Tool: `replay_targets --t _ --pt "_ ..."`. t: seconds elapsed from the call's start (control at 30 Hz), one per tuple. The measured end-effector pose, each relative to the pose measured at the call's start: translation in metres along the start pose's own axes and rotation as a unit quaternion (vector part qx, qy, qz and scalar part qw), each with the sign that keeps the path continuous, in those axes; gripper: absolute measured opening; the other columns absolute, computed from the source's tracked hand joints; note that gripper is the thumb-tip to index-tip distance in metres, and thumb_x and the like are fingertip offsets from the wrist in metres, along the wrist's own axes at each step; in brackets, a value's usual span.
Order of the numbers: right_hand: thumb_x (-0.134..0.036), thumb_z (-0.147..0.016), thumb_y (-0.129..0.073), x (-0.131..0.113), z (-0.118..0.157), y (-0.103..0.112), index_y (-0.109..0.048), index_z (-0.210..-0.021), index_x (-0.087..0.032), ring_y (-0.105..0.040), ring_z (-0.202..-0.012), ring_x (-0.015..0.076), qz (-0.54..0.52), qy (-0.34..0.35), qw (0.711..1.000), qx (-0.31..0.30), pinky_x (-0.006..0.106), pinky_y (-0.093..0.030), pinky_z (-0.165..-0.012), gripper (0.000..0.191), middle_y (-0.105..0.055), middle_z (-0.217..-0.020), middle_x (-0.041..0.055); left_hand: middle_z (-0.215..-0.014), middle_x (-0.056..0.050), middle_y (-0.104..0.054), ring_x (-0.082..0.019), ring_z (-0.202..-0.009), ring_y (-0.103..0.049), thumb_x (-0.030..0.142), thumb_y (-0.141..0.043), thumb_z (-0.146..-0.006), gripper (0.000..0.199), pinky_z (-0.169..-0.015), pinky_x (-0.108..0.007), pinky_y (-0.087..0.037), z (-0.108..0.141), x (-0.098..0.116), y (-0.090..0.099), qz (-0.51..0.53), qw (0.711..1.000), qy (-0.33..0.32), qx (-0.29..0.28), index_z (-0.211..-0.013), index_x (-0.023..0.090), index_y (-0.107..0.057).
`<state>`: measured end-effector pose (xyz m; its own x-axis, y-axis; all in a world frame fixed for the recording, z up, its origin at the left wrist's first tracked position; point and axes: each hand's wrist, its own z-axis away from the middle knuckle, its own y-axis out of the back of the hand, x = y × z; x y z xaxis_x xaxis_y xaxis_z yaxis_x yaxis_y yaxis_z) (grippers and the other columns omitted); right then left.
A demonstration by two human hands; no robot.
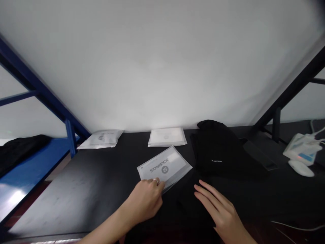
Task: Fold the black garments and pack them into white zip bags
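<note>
Left hand: The left hand [146,200] is coming in from the lower left of the frame and is lying on the near edge of the packet, with a silver ring [155,181] on one finger. The thumb is hidden, so I cannot tell if this grip is clamped on the packet or is only touching it.

Right hand: The right hand [218,208] is resting near the lower middle, just beside the packet. Its grip is apart, with the fingers [207,193] stretching out flat and holding nothing. Black on black, I cannot tell if they are touching the cloth or the counter.

Packet: A flat translucent plastic packet [164,168] with dark printed letters is lying tilted in the middle of the frame, on a black counter [76,206].

Beside it: A soft black cloth garment [215,152] is lying in a heap just right of the packet.

Far edge: Two flat white packets [100,139] [167,137] are lying apart along the wall.

Right side: A white computer mouse [301,168] is sitting beside a white cabled device [302,149].

Left side: A dark cloth [20,152] is lying on a blue metal bed frame [33,73].
</note>
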<state>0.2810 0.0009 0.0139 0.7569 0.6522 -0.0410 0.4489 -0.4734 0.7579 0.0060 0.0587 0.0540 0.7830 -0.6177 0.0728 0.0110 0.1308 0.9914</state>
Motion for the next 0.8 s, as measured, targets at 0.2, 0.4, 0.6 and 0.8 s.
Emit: replay_targets --t 0.2,0.4,0.6,0.8 --pt "-0.007 -0.105 -0.033 -0.002 -0.010 0.004 -0.072 -0.118 -0.013 -0.063 -0.132 0.0224 -0.009 0.079 0.997 0.010 0.034 -0.058 -0.104 0.042 -0.078 -0.121 0.0093 -0.080 -0.012 -0.073 -0.029 -0.072 -0.075 0.015 -0.046 -0.098 0.019 -0.068 -0.034 -0.056 -0.023 0.002 -0.001 0.038 0.999 0.016 -0.005 -0.095 0.016 -0.065" --pt "-0.007 -0.107 -0.034 -0.013 -0.023 -0.002 -0.074 -0.113 -0.012 -0.059 -0.137 0.0252 -0.033 0.121 0.992 0.033 0.041 -0.053 -0.112 0.041 -0.078 -0.121 0.0079 -0.081 -0.011 -0.076 -0.029 -0.076 -0.076 0.014 -0.047 -0.099 0.025 -0.067 -0.032 -0.054 -0.023 0.005 -0.002 0.093 0.995 -0.025 -0.017 -0.087 0.017 -0.069" --pt "-0.007 -0.104 -0.046 -0.021 -0.028 -0.011 -0.075 -0.103 -0.014 -0.066 -0.127 0.0211 -0.050 0.151 0.987 -0.006 0.039 -0.049 -0.116 0.029 -0.079 -0.116 0.0065 -0.075 -0.006 -0.075 -0.022 -0.070 -0.072 0.012 -0.045 -0.099 0.030 -0.063 -0.026 -0.046 -0.020 0.003 0.001 0.155 0.988 -0.018 -0.015 -0.079 0.019 -0.067" --pt "-0.011 -0.105 -0.050 -0.019 -0.027 -0.020 -0.073 -0.094 -0.017 -0.068 -0.119 0.0162 -0.124 0.190 0.974 -0.009 0.037 -0.046 -0.119 0.026 -0.080 -0.108 0.0025 -0.069 -0.004 -0.069 -0.020 -0.066 -0.067 0.026 -0.039 -0.108 0.041 -0.061 -0.027 -0.039 -0.020 0.002 0.002 0.199 0.979 -0.051 -0.010 -0.075 0.020 -0.062"
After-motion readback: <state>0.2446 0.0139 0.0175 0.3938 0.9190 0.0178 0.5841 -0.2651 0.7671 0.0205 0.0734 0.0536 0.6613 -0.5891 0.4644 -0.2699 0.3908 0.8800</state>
